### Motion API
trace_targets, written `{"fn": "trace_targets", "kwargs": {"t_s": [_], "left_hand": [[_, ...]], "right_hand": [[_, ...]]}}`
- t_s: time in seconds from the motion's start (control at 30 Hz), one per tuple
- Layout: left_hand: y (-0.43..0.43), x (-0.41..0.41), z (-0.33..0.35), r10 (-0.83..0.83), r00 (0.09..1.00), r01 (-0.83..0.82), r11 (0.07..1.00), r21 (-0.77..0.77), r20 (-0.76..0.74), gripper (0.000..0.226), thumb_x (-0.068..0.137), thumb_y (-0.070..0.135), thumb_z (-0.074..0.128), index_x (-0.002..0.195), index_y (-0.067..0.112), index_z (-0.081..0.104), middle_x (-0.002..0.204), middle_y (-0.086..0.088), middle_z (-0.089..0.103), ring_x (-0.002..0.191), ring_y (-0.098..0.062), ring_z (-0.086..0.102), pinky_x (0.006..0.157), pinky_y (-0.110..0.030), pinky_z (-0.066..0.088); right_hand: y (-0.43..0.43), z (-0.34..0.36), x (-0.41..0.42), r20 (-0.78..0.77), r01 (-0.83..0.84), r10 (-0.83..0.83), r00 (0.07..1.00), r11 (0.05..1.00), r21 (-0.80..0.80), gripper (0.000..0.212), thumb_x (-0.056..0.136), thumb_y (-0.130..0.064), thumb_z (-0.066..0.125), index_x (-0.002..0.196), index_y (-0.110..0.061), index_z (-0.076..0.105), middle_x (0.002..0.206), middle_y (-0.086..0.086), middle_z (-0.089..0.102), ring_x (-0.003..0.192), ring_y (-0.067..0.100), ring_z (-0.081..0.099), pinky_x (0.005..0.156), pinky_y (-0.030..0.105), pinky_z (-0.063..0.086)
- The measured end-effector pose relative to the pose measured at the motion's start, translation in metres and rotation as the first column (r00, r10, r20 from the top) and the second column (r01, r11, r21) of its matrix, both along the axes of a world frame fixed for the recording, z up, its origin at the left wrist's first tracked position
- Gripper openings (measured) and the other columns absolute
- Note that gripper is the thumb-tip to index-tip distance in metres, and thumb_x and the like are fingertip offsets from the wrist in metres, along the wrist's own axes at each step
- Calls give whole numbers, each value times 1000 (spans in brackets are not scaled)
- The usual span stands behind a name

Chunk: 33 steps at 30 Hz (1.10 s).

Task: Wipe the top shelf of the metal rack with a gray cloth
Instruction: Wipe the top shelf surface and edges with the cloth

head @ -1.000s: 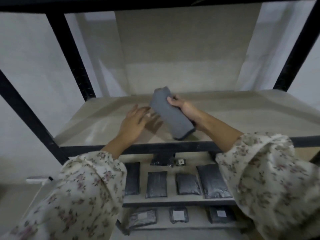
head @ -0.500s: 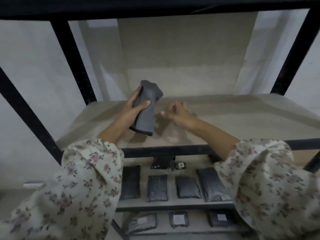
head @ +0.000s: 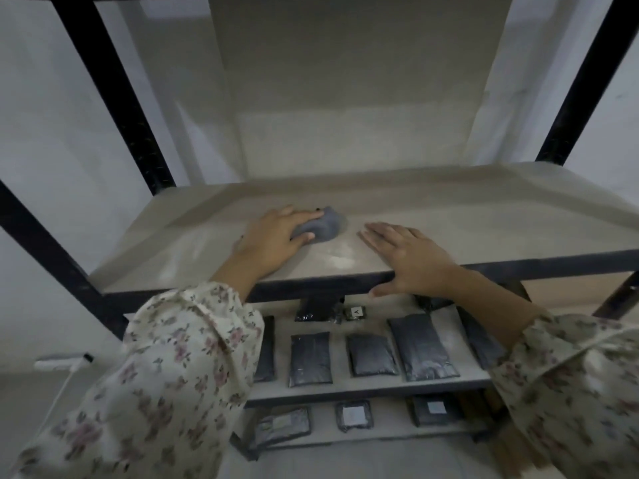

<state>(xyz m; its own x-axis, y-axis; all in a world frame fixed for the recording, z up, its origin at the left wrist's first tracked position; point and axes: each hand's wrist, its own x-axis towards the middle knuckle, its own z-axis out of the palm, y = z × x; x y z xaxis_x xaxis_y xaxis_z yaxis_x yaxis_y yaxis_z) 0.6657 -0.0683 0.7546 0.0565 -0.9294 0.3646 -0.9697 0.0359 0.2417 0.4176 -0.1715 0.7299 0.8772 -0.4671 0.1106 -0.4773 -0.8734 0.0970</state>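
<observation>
The beige top shelf (head: pixel 484 223) of the black metal rack fills the middle of the view. A bunched gray cloth (head: pixel 323 227) lies on it, left of centre. My left hand (head: pixel 276 236) presses down on the cloth, fingers curled over it, covering its left part. My right hand (head: pixel 411 257) lies flat on the shelf near the front edge, fingers spread and holding nothing, with its thumb over the black front rail (head: pixel 536 266).
Black upright posts (head: pixel 117 98) stand at the back left and back right (head: pixel 584 81). Lower shelves hold several dark flat packets (head: pixel 420 345). A pale wall is behind the rack. A white power strip (head: pixel 60 363) lies on the floor at left.
The cloth passed from my right hand to my left, which brought it down from upright in the air onto the shelf. My right hand has settled flat by the front edge.
</observation>
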Motion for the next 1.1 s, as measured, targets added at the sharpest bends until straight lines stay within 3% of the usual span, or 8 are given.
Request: {"fn": "trace_targets", "kwargs": {"t_s": [0.1,0.2,0.37,0.5,0.73,0.93,1.03,1.1], "left_hand": [[19,-24,1,-138,990,139,990,-5,37,42,87,41,56,129,44,48,101,6,57,92,-14,54,73,-26,39],[23,-25,14,-203,979,203,979,-24,14,40,87,37,58,127,39,51,112,5,63,98,-13,54,78,-25,38],[-16,-6,26,-21,988,9,997,-76,-156,44,90,28,56,133,26,48,123,-7,60,109,-24,54,89,-24,37],[-16,-24,0,111,990,-112,994,0,91,41,91,39,51,131,36,44,125,-1,59,109,-26,51,91,-38,43],[37,-56,12,-206,976,207,978,-7,71,37,85,42,54,121,42,51,119,12,63,104,-11,55,79,-25,40],[-9,-40,30,-48,992,48,999,-3,-112,40,90,27,56,129,28,51,125,-2,61,111,-23,56,86,-24,38],[-9,-55,10,31,999,-32,998,57,22,37,88,32,57,125,34,52,126,3,59,113,-21,55,93,-36,44],[3,-60,12,-78,997,78,994,82,-2,34,86,35,59,120,36,55,122,7,62,109,-18,57,88,-36,46]], "right_hand": [[1,1,-1,20,3,-3,1000,1000,2,108,68,-79,47,148,-19,8,158,4,10,143,20,13,115,35,13],[3,3,0,36,8,-8,999,1000,10,109,68,-76,52,148,-16,9,158,2,10,144,19,12,115,33,12],[4,1,-1,46,27,-28,999,999,21,112,68,-77,51,149,-17,3,159,1,6,144,17,8,115,31,7],[3,1,-1,40,32,-33,999,999,12,112,68,-78,50,149,-16,4,159,1,6,144,16,9,115,30,8],[5,5,0,106,26,-31,994,999,42,111,64,-75,58,148,-16,15,157,0,16,143,16,16,115,30,12],[3,3,1,50,35,-36,998,999,13,113,65,-79,51,148,-14,10,158,4,13,144,19,14,115,33,13],[3,2,0,81,40,-41,996,999,10,112,63,-78,54,146,-13,17,156,6,21,142,21,20,114,34,16],[3,2,0,105,34,-36,994,999,23,112,62,-77,57,146,-14,19,155,4,23,141,20,21,114,32,16]]}}
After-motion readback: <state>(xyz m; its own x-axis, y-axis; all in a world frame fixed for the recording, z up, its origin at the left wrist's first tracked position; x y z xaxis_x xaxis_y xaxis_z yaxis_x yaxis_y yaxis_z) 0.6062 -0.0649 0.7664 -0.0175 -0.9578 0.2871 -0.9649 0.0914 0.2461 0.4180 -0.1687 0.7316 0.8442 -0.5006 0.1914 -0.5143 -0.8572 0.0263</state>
